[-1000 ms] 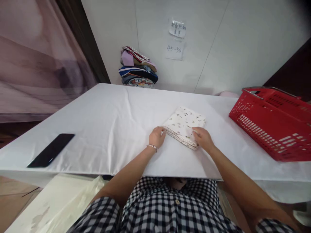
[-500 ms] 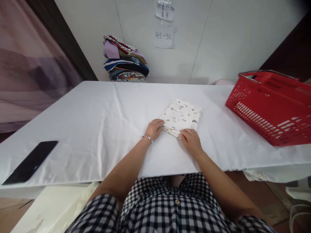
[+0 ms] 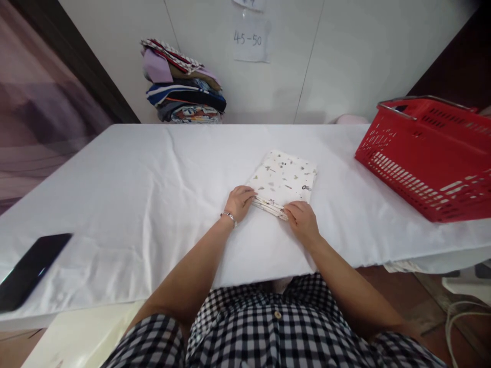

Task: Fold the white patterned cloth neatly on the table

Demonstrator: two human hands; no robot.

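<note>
A white folded cloth (image 3: pixel 283 176) with a small scattered print lies flat on the white-covered table (image 3: pixel 199 153). Its layered front edge faces me. My left hand (image 3: pixel 240 201), with a bracelet at the wrist, pinches the cloth's near left corner. At the near right corner, the fingers of my right hand (image 3: pixel 302 220) are closed on the layers, thumb against the edge. The fingertips of both hands are partly hidden by the cloth and by the hands themselves.
To the right stands a red plastic basket (image 3: pixel 429 158) with a metal handle. A black phone-like slab (image 3: pixel 32 268) lies at the front left. Behind the table's far edge is a stack of folded fabrics (image 3: pixel 184 84) against the wall, near a paper sign (image 3: pixel 251 41).
The view has shifted slightly, so the surroundings sit a little differently in the picture. Both hands stay at the cloth's near corners, and the cloth's far edge looks slightly looser.
</note>
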